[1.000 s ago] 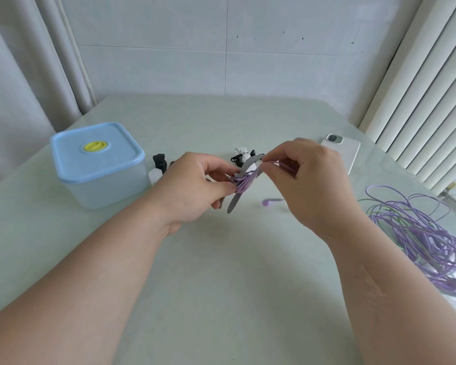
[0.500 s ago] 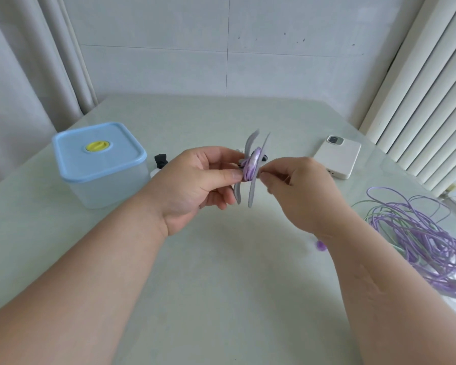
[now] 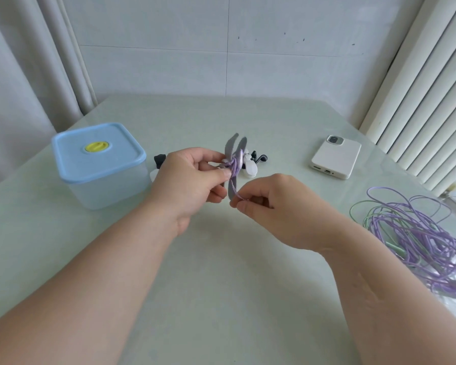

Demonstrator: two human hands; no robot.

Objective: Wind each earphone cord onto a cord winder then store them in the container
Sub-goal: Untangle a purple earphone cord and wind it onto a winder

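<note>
My left hand (image 3: 192, 180) grips a grey cord winder (image 3: 234, 154) upright above the table's middle, with purple earphone cord (image 3: 234, 167) wrapped round its waist. Just below it, my right hand (image 3: 271, 204) pinches the free end of that purple cord. A square clear container with a blue lid (image 3: 98, 154) and a yellow knob stands closed at the left. A loose heap of purple and green earphone cords (image 3: 432, 238) lies at the right edge. Behind the winder lie white and black winders (image 3: 253, 165) on the table.
A white phone (image 3: 336, 156) lies face down at the back right. A small black piece (image 3: 159, 159) sits beside the container. Curtains hang at the left, a white ribbed radiator at the right. The pale green table (image 3: 221, 299) extends toward me.
My right hand has dropped from beside the winder's waist to below it, drawing the cord end down. The winder stays in my left hand, slightly higher and farther away.
</note>
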